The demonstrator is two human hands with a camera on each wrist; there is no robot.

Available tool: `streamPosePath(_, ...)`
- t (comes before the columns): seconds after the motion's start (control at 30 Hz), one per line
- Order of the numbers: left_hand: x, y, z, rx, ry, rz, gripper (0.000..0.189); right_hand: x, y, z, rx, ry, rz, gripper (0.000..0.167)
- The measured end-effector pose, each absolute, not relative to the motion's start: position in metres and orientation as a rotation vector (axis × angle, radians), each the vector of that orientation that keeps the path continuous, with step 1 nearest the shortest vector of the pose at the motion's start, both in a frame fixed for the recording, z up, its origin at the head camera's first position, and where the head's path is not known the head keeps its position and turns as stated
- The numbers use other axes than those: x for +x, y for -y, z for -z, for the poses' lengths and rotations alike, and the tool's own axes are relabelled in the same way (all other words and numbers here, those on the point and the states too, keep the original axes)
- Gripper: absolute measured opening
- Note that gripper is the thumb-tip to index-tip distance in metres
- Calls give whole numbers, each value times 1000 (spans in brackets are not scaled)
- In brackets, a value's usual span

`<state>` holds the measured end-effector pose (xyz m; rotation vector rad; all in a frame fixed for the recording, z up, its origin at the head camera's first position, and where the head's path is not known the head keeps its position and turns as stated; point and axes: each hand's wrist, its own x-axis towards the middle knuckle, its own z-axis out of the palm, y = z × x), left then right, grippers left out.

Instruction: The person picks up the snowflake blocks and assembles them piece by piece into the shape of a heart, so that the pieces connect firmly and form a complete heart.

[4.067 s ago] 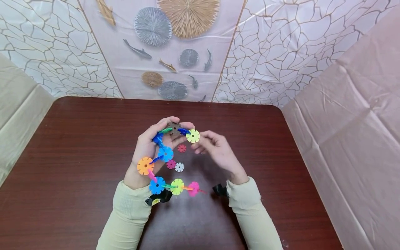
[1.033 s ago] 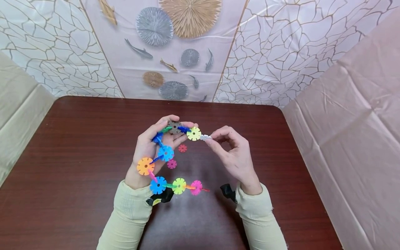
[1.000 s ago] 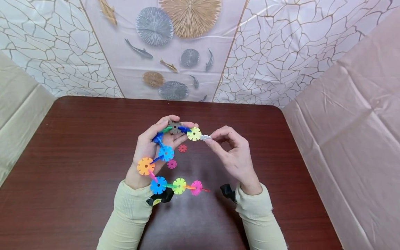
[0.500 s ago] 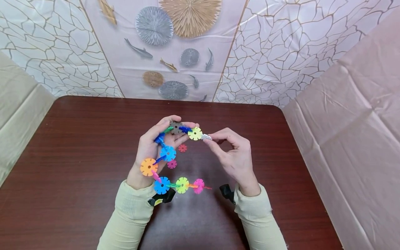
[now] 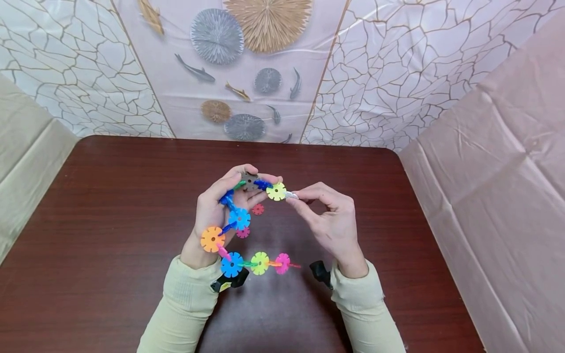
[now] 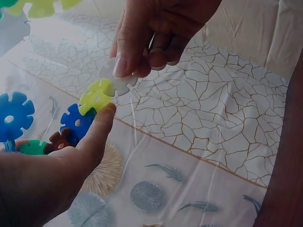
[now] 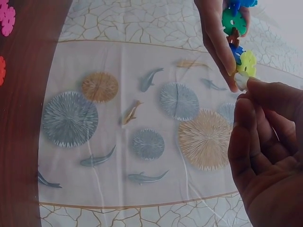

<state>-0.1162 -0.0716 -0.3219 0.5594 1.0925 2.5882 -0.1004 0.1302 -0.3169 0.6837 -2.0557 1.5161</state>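
Note:
A curving chain of notched plastic discs, often called snowflake discs, hangs from my left hand [image 5: 207, 211], which grips it near the brown disc [image 5: 249, 181]. From there the chain runs down through blue and orange discs [image 5: 213, 239] to a pink disc [image 5: 283, 264] with a red one edge-on at its end. The chain's other end is a yellow disc [image 5: 276, 191], with a left fingertip right at its edge in the left wrist view. My right hand [image 5: 331, 220] pinches a white disc [image 6: 124, 86] between thumb and forefinger, its edge meeting the yellow disc's rim.
Two loose discs, one red [image 5: 258, 209] and one dark pink [image 5: 243, 232], lie on the brown table [image 5: 110, 211] beneath the hands. A patterned cloth [image 5: 282, 113] rises behind the table, with plain cloth at both sides.
Earlier the white disc lay on the table; my right hand has picked it up and brought it to the yellow disc. Lately the left hand and hanging chain have shifted slightly right.

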Motion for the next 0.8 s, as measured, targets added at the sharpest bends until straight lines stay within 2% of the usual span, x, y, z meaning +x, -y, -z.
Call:
streamPosePath(0.37,-117,71,323,584,-1065,-2576,39,-100,-129,317,667,2032,-1536,16)
streamPosePath(0.7,-125,81,326,484,-867,-2494,47,-102,-126,321,633,1991,-1578,13)
streamPosePath(0.8,-125,80,325,466,-792,-2469,56,-102,-126,320,610,1954,-1579,13)
